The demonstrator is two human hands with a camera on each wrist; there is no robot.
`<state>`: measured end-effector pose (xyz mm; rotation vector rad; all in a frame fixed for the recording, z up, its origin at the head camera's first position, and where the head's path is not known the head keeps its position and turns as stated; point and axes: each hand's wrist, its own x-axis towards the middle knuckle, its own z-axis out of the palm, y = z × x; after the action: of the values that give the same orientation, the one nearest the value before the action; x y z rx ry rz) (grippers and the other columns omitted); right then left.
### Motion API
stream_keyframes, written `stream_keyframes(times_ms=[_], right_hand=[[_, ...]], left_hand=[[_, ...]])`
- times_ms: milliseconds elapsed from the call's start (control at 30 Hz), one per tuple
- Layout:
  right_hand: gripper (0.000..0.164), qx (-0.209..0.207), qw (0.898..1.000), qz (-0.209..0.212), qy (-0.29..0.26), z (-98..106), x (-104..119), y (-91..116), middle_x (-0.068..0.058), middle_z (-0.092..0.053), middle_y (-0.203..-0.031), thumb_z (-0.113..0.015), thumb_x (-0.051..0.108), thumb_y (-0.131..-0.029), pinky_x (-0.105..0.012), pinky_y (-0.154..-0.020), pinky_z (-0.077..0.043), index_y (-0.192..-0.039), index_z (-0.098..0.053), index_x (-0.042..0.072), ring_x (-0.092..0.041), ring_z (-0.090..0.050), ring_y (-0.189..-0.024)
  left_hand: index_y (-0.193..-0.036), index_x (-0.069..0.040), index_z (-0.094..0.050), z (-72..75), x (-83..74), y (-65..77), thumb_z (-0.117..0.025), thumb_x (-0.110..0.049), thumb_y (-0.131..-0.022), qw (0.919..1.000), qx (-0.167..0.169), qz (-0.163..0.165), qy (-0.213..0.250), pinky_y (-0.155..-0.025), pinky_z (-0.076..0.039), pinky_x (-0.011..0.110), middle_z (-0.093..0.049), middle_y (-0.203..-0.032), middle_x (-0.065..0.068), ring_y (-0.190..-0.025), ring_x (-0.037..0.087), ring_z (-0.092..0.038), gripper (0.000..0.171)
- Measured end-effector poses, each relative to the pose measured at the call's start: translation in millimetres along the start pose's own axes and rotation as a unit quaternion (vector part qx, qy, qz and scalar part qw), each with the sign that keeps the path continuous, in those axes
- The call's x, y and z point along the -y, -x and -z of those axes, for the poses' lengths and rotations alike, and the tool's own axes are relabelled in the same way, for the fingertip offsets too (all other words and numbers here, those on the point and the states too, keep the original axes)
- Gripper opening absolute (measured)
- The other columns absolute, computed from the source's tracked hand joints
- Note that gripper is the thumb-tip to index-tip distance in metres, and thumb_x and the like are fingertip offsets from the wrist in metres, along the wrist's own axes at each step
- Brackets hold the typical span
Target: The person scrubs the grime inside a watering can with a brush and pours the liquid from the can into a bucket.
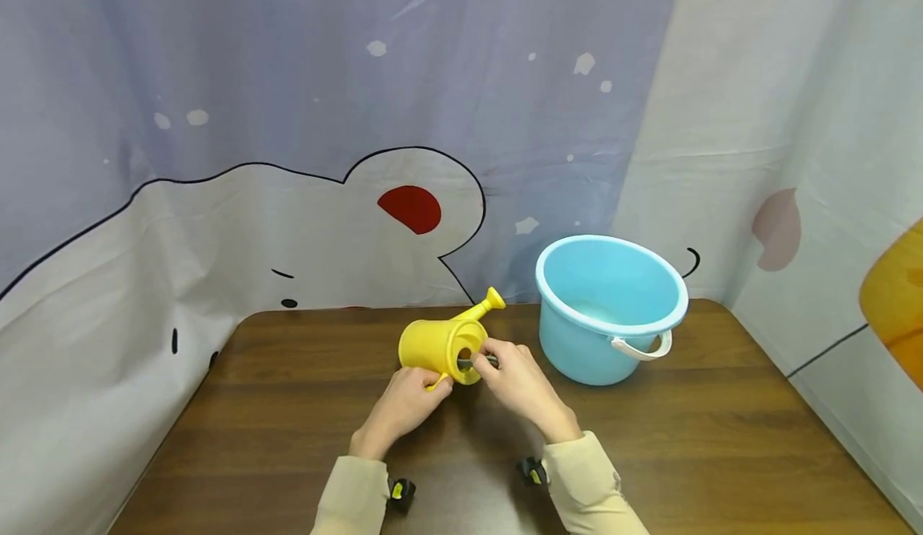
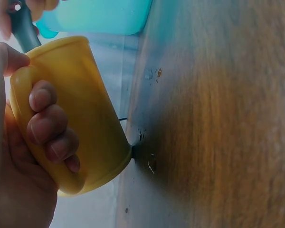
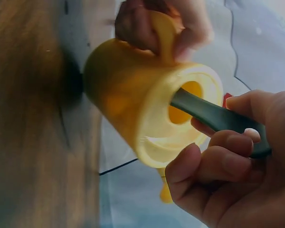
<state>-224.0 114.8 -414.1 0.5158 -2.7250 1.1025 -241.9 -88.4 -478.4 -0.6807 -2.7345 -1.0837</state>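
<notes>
Left hand (image 1: 407,403): fingers curled round the handle of the watering can, gripping it; this hold probably steadies the can against the other hand's work.
Yellow watering can (image 1: 425,347): above the near-middle of the table, between the hands, tipped on its side so that its round opening faces the right hand, presumably for easy access; whether its base touches the wood cannot be told.
Spout (image 1: 476,311): points away from the person and to the right, clear of both hands.
Green-handled tool (image 3: 218,116): runs in through the opening (its far end is hidden inside, so its kind cannot be told).
Right hand (image 1: 522,387): pinches the tool's handle between thumb and fingers near its outer end, which seems to leave length for reaching inside.
Blue bucket (image 1: 577,347): upright on the wooden table (image 1: 288,455), right of the can and well apart from it, untouched; set aside there, it leaves both hands room.
Hand count: two, both occupied.
Can count: one, with one handle and one spout.
Tool count: one.
Bucket count: one, with one white handle (image 1: 642,352) hanging at the near right.
Wrist device (image 1: 401,493) count: two, one by each sleeve.
</notes>
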Motion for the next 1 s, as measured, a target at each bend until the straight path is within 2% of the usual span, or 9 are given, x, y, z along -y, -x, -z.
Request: stream_keyframes(times_ms=[133, 367, 500, 700, 867, 1000], right_hand=[[0.017, 0.017, 1.0, 0.001, 0.005, -6, -5, -1, 0.007, -0.043, -0.06, -0.056, 0.024, -0.098, -0.027, -0.052, -0.038, -0.084, -0.061, 0.017, -0.008, -0.041, -0.053], [0.018, 0.032, 0.998, 0.052, 0.019, -11, -10, -3, 0.011, -0.041, -0.061, -0.058, 0.024, -0.099, -0.026, -0.056, -0.039, -0.083, -0.061, 0.017, -0.007, -0.042, -0.057], [0.015, 0.031, 0.997, 0.066, 0.02, -9, -11, -3, 0.012, -0.042, -0.061, -0.06, 0.024, -0.098, -0.026, -0.056, -0.04, -0.085, -0.064, 0.019, -0.006, -0.043, -0.057], [0.019, 0.032, 0.995, 0.089, 0.022, -1, -12, -3, 0.013, -0.038, -0.061, -0.061, 0.026, -0.097, -0.026, -0.057, -0.04, -0.082, -0.065, 0.016, -0.006, -0.042, -0.058], [0.017, 0.046, 0.992, 0.119, 0.021, 9, -13, -1, 0.014, -0.052, -0.067, -0.062, 0.025, -0.096, -0.026, -0.061, -0.044, -0.086, -0.07, 0.014, -0.005, -0.048, -0.062], [0.016, 0.054, 0.99, 0.128, 0.012, 18, -11, 2, 0.014, -0.062, -0.077, -0.062, 0.026, -0.096, -0.026, -0.066, -0.047, -0.094, -0.073, 0.015, -0.006, -0.053, -0.068]], left_hand=[[-0.054, -0.02, -0.042, -0.4, -1.6, -1.4, -0.058, -0.026, -0.092, 1.0, 0.002, -0.005, -0.001, -0.046, -0.026, 0.022, -0.028, -0.05, -0.015, -0.046, 0.001, -0.027, 0.042], [-0.054, -0.019, -0.041, -1.0, -1.3, -1.8, -0.058, -0.026, -0.091, 1.0, -0.001, -0.006, -0.003, -0.046, -0.025, 0.022, -0.028, -0.05, -0.015, -0.046, 0.001, -0.026, 0.042], [-0.053, -0.019, -0.04, -0.9, -0.6, -1.1, -0.058, -0.026, -0.091, 1.0, -0.003, -0.004, -0.005, -0.046, -0.024, 0.022, -0.027, -0.05, -0.015, -0.045, 0.002, -0.026, 0.042], [-0.053, -0.019, -0.041, -0.6, -0.3, -0.7, -0.058, -0.027, -0.091, 1.0, 0.0, 0.002, -0.001, -0.046, -0.024, 0.022, -0.027, -0.05, -0.015, -0.045, 0.001, -0.026, 0.042], [-0.054, -0.02, -0.041, -0.3, -0.3, -0.1, -0.058, -0.028, -0.091, 0.9999, 0.006, 0.008, 0.003, -0.046, -0.025, 0.022, -0.028, -0.05, -0.015, -0.045, 0.002, -0.027, 0.042], [-0.054, -0.02, -0.042, 0.5, -0.7, 1.0, -0.057, -0.028, -0.092, 0.9999, 0.009, 0.011, 0.009, -0.046, -0.025, 0.022, -0.029, -0.05, -0.014, -0.045, 0.002, -0.027, 0.042]])
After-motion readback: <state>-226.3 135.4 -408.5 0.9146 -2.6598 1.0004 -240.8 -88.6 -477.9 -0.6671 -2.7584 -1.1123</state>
